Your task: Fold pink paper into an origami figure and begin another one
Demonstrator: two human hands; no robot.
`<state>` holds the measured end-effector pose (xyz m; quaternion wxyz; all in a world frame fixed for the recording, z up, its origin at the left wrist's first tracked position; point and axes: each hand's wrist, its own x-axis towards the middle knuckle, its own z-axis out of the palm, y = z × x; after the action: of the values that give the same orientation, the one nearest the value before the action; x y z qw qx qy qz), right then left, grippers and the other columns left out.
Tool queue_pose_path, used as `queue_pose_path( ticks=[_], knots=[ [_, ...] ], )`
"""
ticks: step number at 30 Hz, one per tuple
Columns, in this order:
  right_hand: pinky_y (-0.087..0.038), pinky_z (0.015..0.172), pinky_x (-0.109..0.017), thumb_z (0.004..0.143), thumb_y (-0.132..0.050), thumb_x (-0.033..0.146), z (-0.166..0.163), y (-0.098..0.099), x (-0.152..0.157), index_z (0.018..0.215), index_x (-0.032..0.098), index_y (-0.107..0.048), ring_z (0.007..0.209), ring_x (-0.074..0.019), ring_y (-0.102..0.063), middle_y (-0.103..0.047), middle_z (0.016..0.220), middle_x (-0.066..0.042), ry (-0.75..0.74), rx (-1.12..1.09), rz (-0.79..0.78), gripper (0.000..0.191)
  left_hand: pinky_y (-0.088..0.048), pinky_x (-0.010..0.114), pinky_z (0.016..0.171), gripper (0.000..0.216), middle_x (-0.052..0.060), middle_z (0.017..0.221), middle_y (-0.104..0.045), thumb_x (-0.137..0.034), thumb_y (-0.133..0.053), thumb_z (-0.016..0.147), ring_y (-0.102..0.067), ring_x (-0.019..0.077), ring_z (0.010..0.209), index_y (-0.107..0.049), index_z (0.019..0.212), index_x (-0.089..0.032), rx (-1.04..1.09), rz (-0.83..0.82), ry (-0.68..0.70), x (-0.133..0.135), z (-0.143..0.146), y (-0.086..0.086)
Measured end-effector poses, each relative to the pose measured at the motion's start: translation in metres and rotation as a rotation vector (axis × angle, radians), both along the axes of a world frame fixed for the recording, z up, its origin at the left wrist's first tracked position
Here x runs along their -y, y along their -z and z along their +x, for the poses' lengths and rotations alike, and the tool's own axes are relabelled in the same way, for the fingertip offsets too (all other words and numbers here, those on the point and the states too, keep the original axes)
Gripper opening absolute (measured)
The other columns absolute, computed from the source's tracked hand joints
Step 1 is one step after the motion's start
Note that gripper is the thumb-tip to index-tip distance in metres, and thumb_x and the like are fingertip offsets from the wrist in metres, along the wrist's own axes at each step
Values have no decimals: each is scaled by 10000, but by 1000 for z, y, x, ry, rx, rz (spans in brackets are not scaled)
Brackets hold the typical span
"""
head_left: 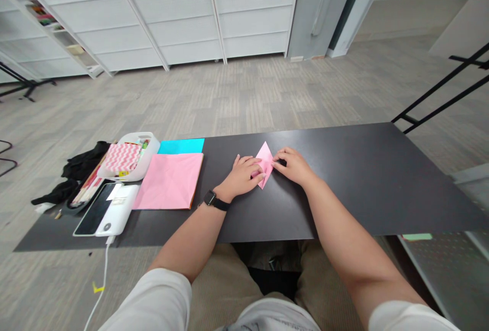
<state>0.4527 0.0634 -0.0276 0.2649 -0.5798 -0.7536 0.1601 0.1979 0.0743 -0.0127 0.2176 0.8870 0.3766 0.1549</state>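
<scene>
A small folded pink paper (265,161), kite-shaped, lies on the dark table (355,183) a little left of its middle. My left hand (244,174), with a black watch on the wrist, lies on the paper's left side, fingers pressed flat against it. My right hand (293,165) touches the paper's right edge with its fingers curled and pinched at the fold.
To the left lie a stack of pink square sheets (170,180) and a cyan sheet (181,145). Further left stand a white tray (130,160) with patterned paper, a white device (109,209) with a cable, pencils and black cloth (82,165).
</scene>
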Motion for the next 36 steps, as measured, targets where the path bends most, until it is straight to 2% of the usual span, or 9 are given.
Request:
queue_pose_path(
  ticks=[14,20,29,32,36],
  knots=[
    [-444,1040,-478,952,-750,327,-9,9,-3,986,287,-799,1145,-288,-622,-701,1151,-67,78,25,17,71,-137,715,1307,79,-13,1496,-666,-376,-762,928,-490,318,1464,-754,929,-298,36,-34,-41,1,3,-2],
    [-433,1011,-479,963,-737,321,-12,10,-4,991,292,-802,1148,-298,-608,-702,1160,-69,85,37,16,76,-136,711,1308,84,-12,1514,-650,-366,-779,906,-475,323,1477,-755,954,-301,30,-27,-29,-1,1,3],
    [-409,978,-457,968,-744,322,-17,9,-3,971,285,-796,1133,-295,-595,-696,1153,-71,104,62,22,65,-126,710,1311,134,1,1516,-645,-360,-810,886,-479,322,1472,-729,967,-289,13,-15,-24,0,1,2],
    [-399,972,-446,962,-748,321,-19,9,-4,963,282,-798,1113,-285,-592,-696,1138,-67,113,70,38,63,-105,693,1326,175,9,1511,-645,-361,-806,884,-466,315,1484,-721,1019,-289,-1,-4,-28,0,2,1],
    [-386,964,-435,949,-761,300,-21,10,-5,957,278,-800,1102,-278,-588,-696,1119,-60,128,80,49,46,-89,660,1345,292,16,1522,-631,-366,-779,904,-447,302,1504,-716,1185,-313,-28,19,-21,2,2,0]
  ],
)
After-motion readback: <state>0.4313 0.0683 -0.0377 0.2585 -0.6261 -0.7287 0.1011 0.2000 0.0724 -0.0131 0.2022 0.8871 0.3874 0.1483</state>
